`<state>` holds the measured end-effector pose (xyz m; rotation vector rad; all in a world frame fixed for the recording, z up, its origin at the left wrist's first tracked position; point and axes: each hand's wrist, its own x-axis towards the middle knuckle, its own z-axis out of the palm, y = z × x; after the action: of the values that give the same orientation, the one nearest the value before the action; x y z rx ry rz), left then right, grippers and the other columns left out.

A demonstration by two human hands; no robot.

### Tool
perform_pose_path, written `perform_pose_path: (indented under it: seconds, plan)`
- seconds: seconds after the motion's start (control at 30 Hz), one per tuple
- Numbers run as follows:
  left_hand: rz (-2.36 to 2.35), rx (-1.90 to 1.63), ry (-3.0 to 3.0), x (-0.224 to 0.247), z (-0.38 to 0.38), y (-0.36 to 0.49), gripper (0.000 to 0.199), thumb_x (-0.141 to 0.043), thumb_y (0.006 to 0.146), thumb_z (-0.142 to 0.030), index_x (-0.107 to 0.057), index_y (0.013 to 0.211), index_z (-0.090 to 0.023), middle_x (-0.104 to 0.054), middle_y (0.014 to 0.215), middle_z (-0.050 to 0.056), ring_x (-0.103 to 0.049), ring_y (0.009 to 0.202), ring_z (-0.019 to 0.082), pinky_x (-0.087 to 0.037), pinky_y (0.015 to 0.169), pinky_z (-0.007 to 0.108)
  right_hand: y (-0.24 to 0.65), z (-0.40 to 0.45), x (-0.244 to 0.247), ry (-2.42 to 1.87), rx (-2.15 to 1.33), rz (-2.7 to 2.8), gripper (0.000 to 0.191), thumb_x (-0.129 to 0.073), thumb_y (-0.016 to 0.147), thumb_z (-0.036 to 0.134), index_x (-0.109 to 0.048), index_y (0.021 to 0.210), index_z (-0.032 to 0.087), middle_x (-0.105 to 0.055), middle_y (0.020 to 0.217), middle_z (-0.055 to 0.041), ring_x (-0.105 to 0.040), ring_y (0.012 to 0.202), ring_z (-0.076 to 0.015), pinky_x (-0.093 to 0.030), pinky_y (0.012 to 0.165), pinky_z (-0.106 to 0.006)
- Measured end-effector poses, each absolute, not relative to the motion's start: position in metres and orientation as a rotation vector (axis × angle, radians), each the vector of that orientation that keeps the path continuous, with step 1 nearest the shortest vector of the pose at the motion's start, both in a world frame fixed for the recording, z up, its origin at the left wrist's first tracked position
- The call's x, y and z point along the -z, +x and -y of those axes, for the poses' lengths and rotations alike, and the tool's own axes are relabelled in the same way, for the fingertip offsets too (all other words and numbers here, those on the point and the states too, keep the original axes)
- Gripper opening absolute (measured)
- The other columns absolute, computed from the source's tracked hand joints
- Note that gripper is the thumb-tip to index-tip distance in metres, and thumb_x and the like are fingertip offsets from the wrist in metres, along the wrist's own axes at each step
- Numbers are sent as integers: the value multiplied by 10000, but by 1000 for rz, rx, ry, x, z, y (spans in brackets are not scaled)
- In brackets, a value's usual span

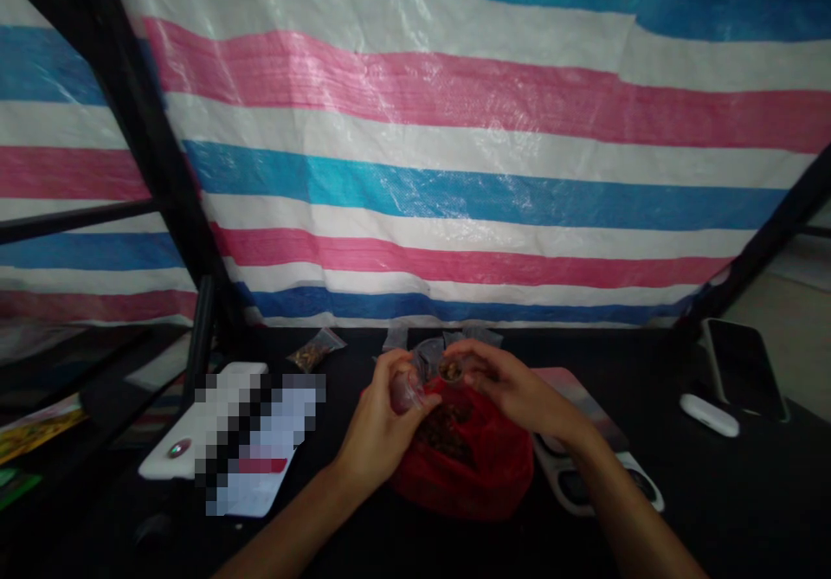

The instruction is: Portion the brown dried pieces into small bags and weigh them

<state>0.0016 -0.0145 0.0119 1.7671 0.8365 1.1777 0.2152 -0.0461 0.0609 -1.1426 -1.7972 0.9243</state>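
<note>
Two hands (left hand and right hand) directly above a red plastic bag; left fingers curled shut around a small clear plastic pouch; right fingers pinched narrow on a small round-rimmed container, its brownish contents too small to tell; dark dried pieces inside the bag, just below the hands; grey pouches just behind the bag; farther back to its left, a small clear bag of dried pieces; left of it, a pixelated white object; touching its right side, a pink-and-grey mat; well right of it, a phone and a white earbud case; beneath it all, a black table; behind, a striped tarp.
</note>
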Motion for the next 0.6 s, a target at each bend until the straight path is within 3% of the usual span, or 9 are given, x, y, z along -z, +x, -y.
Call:
perform_pose_path:
  seconds: [0.33, 0.6]
  plan:
    - [-742, -998, 1887, -6, 14, -4, 559, -702, 849, -232, -371, 1298, -274, -591, 1201, 32, -619, 1088, 207, -483, 939, 336, 181, 56, -65, -1059, -629, 1957, 425, -610, 845, 11, -668, 1159, 293, -643, 1139, -20, -598, 1083, -188, -454, 975, -352]
    - [-766, -927, 1889, -17, 15, -5, 436, -688, 853, -263, -377, 1158, -238, -571, 1083, 25, -608, 982, 206, -478, 867, 332, 179, 52, -63, -1123, -699, 1890, 244, -690, 863, 137, -706, 1075, 256, -675, 1014, -12, -634, 905, -171, -503, 851, -323]
